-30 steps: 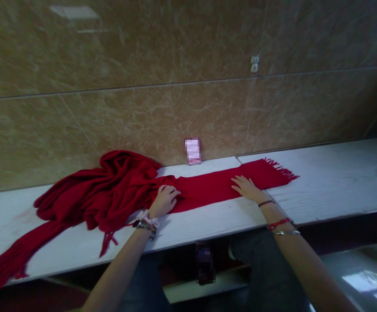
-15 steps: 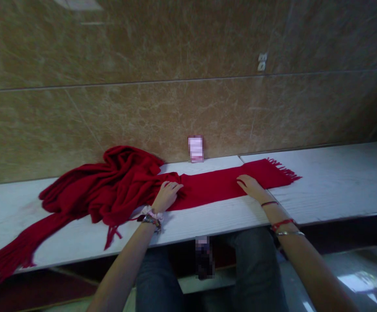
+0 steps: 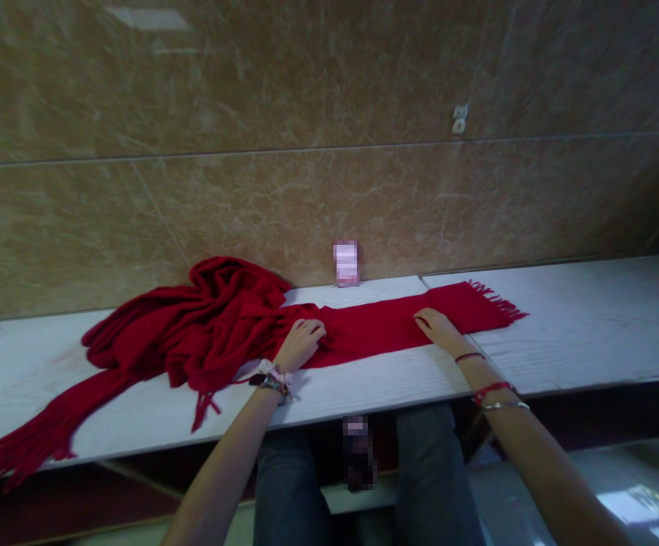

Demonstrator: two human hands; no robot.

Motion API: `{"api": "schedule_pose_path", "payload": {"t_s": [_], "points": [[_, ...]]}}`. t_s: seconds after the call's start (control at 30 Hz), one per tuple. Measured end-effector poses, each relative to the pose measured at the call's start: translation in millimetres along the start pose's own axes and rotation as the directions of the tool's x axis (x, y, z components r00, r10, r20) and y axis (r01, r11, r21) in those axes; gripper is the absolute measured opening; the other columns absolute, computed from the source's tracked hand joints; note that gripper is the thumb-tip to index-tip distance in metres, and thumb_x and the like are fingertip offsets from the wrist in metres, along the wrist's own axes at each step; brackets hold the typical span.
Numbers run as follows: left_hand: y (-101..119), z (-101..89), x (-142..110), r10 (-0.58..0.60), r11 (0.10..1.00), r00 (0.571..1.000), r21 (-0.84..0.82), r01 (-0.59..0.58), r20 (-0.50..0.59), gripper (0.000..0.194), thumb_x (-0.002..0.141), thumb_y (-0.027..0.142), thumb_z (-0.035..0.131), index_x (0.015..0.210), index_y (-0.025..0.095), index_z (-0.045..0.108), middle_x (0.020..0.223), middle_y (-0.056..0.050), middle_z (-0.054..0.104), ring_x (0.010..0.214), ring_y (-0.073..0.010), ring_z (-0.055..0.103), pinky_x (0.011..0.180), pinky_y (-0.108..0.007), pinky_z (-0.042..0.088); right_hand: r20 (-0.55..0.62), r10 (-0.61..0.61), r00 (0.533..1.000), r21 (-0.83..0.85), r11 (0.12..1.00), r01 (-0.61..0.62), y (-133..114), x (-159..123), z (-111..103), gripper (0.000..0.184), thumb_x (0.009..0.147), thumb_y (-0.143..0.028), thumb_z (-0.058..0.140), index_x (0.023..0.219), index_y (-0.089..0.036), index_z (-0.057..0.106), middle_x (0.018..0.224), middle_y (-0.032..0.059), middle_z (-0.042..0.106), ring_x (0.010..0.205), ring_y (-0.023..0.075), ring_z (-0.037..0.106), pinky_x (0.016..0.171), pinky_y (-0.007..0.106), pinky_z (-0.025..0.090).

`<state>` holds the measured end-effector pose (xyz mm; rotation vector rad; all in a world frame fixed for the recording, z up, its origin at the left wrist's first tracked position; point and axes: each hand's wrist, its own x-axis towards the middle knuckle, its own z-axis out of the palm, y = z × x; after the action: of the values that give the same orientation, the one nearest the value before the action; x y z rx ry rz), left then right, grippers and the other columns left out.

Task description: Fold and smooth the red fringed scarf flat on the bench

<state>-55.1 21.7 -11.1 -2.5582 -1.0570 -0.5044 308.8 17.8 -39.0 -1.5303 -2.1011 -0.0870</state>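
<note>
A red fringed scarf [image 3: 375, 327] lies across the white bench top. Its right part is spread flat and narrow, ending in a fringe; the left part is heaped in loose folds, with another fringed end trailing to the front left. My left hand [image 3: 300, 343] rests where the heap meets the flat strip, its fingers curled onto the fabric there. On the near edge of the flat strip lies my right hand [image 3: 438, 329], fingers stretched out and touching the cloth. Bracelets circle both wrists.
Behind the white bench top [image 3: 579, 318] rises a brown marble-patterned wall [image 3: 306, 197]. A small pixelated card-like thing [image 3: 346, 263] leans against it. A white socket [image 3: 459, 119] is fixed higher up. My knees [image 3: 428, 470] are under the bench's front edge.
The view has shifted slightly, so the scarf heap appears a little farther right. My left hand has edged slightly right in the picture; my right hand stays about where it was.
</note>
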Motion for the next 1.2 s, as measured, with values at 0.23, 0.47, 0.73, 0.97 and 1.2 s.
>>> {"api": "schedule_pose_path", "payload": {"t_s": [0.23,0.47,0.73,0.97,1.2], "points": [[1.5,-1.3,-0.8,-0.035,0.999,0.999,0.011,0.035,-0.03,0.021,0.077,0.006,0.045,0.089,0.017,0.058,0.103,-0.008,0.059,0.097,-0.0203,0.052,0.087,-0.037,0.037,0.016,0.007,1.0,0.004,1.0,-0.007,6.4,-1.0,2.0,0.026,0.084,-0.016,0.039,0.094,-0.015,0.062,0.099,0.0108,0.064,0.095,0.0201,0.057,0.086,0.034,0.044],[1.0,-0.4,-0.6,-0.07,0.997,0.995,0.017,0.071,-0.07,0.016,0.081,0.012,0.046,0.09,0.016,0.059,0.103,-0.01,0.059,0.098,-0.0216,0.052,0.086,-0.037,0.038,0.018,-0.003,1.0,0.0,1.0,0.003,9.8,-0.1,3.5,0.025,0.082,-0.014,0.04,0.092,-0.013,0.063,0.097,0.0119,0.064,0.094,0.0198,0.057,0.085,0.033,0.044],[3.9,-3.4,0.8,-0.063,0.996,0.995,0.058,0.068,-0.081,0.02,0.085,0.018,0.042,0.089,0.016,0.061,0.104,-0.01,0.059,0.097,-0.0211,0.052,0.086,-0.037,0.038,0.01,-0.016,1.0,0.019,1.0,0.016,6.9,-1.7,1.5,0.025,0.082,-0.014,0.041,0.092,-0.015,0.063,0.096,0.0104,0.064,0.093,0.0195,0.058,0.086,0.034,0.044],[1.8,-1.0,-1.6,0.022,0.997,0.993,0.072,-0.014,-0.112,0.022,0.087,0.018,0.039,0.09,0.016,0.061,0.106,-0.008,0.06,0.098,-0.0191,0.053,0.087,-0.034,0.038,0.006,-0.143,0.99,0.07,0.987,0.143,-9.7,-3.5,-1.1,0.024,0.083,-0.021,0.045,0.1,-0.015,0.061,0.102,0.0108,0.063,0.099,0.021,0.055,0.09,0.039,0.042],[1.7,-0.1,-0.7,0.095,0.992,0.995,0.092,-0.091,-0.036,0.027,0.089,0.018,0.034,0.084,0.016,0.06,0.082,-0.006,0.064,0.078,-0.0165,0.057,0.083,-0.033,0.039,0.107,-0.266,0.958,0.167,0.955,0.246,-35.8,-8.3,-5.5,0.04,0.082,-0.037,0.051,0.115,-0.015,0.055,0.117,0.0121,0.057,0.112,0.0222,0.049,0.097,0.04,0.037]]}}
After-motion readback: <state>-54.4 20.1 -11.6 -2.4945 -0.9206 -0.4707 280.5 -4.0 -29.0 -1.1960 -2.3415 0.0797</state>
